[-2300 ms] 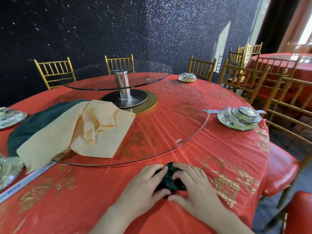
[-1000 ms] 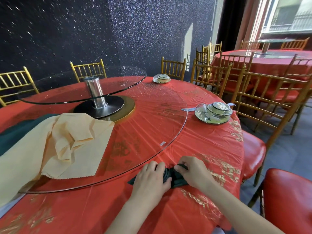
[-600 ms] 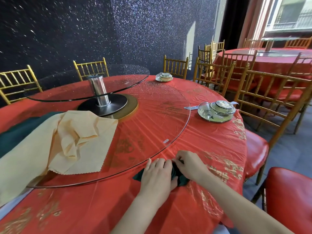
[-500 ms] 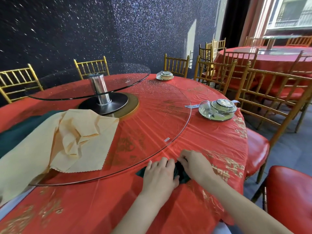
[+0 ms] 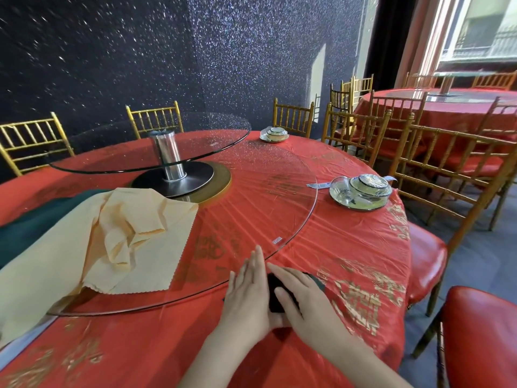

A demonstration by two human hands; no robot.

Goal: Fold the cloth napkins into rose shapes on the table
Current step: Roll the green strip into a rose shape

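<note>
The dark green napkin point(image 5: 272, 289) lies on the red-covered worktop point(image 5: 349, 247) close to its near edge. It sits just on the person's side of the rim of the glass turntable point(image 5: 265, 191). Both hands touch it, and little of it shows: a dark strip in the gap between them and a teal corner past the right knuckles.

The left hand point(image 5: 247, 292) is flat with its fingers straight and together, pointing away toward the turntable. It flanks the napkin's left side and grips nothing. The right hand point(image 5: 303, 299) lies over the top of the bundle with its fingers extended and a little spread, pressing down rather than pinching. Its thumb side is hard to read, so a light hold underneath cannot be ruled out.

From the two visible patches, the napkin's long axis seems to run left to right under the right palm. The next shaping move would likely turn on that. The right hand pins the bundle and the left stands as a wall beside it, so any rolling or tucking would be worked across between them.

A loose peach napkin point(image 5: 134, 233) lies well apart on the turntable.
</note>
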